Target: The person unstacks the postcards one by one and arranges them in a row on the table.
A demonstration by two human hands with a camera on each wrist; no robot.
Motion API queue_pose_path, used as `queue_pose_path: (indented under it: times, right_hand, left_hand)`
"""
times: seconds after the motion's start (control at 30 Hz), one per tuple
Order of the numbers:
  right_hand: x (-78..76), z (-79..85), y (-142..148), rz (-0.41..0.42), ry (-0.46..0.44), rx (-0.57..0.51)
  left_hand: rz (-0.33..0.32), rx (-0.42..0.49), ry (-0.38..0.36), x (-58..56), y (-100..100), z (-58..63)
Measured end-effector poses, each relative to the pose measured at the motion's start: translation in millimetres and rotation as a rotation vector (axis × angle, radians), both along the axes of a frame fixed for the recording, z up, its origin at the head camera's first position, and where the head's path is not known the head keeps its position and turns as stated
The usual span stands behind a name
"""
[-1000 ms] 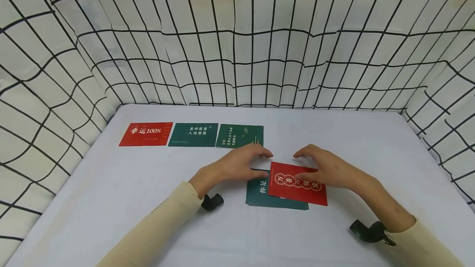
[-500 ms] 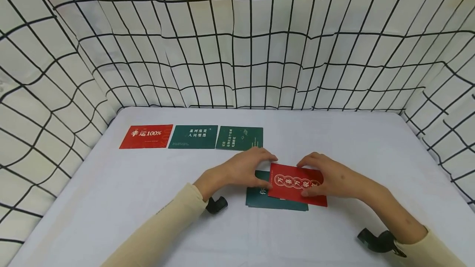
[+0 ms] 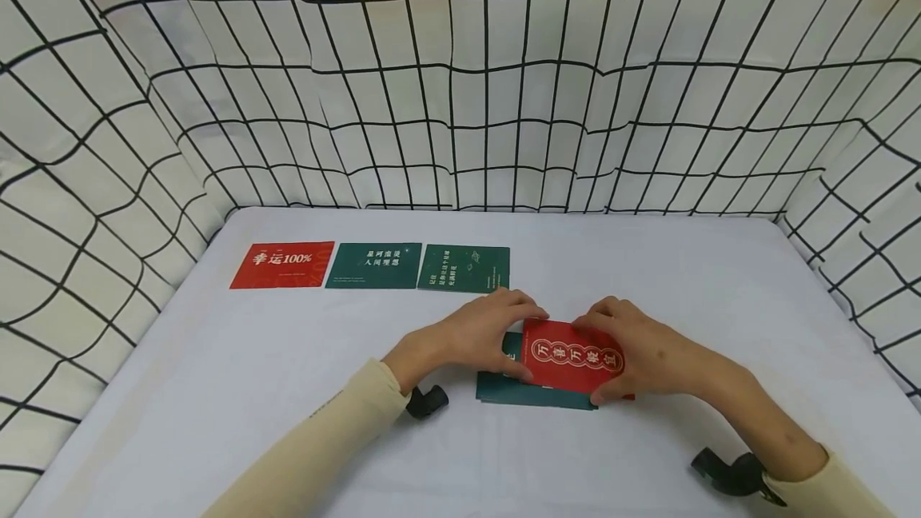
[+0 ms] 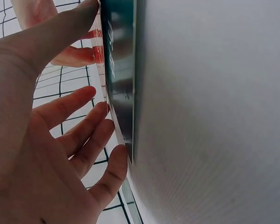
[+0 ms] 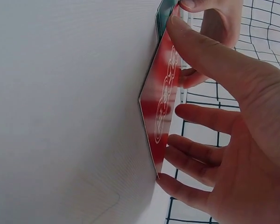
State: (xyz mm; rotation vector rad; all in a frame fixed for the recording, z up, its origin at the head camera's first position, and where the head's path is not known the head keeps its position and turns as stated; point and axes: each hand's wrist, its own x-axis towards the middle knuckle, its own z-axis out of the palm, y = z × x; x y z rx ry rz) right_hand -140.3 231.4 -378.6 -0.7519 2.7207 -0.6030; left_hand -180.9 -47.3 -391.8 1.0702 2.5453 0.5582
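A red card (image 3: 572,356) with pale lettering lies askew on top of a dark green card (image 3: 536,392), overhanging it to the right. More than one green edge shows at the lower corner. My right hand (image 3: 643,354) spans the red card's right part, thumb at the near edge and fingers at the far edge, as the red card (image 5: 158,107) in the right wrist view also shows. Over the left side, my left hand (image 3: 478,334) rests with its thumb near the red card's left edge and its fingers (image 4: 86,126) spread loosely by the far edge. Some fingertip contact is hard to judge.
At the back left, a red card (image 3: 282,265) and two green cards, one with a star (image 3: 373,265) and one with a planet (image 3: 464,268), form a row on the white table (image 3: 360,454). Black netting (image 3: 489,126) over white cloth encloses the back and sides.
Both hands have closed in on the red card. My right thumb has slid from its face to its near edge, and my left hand has shifted slightly right. The cards have barely moved.
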Motion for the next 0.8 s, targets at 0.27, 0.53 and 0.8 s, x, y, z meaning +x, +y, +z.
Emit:
queue_pose_path:
  times: [0.27, 0.53, 0.8]
  right_hand:
    - [2.6, -0.6, -0.9, 0.016, 0.032, 0.009]
    - [1.8, 0.5, -0.2, 0.024, 0.014, 0.010]
    - [2.7, 2.3, 0.1, 0.026, 0.000, 0.013]
  left_hand:
    - [0.004, -0.006, -0.004, 2.0, 1.1, 0.3]
    - [-0.013, -0.023, 0.009, 4.3, 1.8, 3.8]
    - [-0.016, -0.034, 0.011, 5.8, 3.7, 4.8]
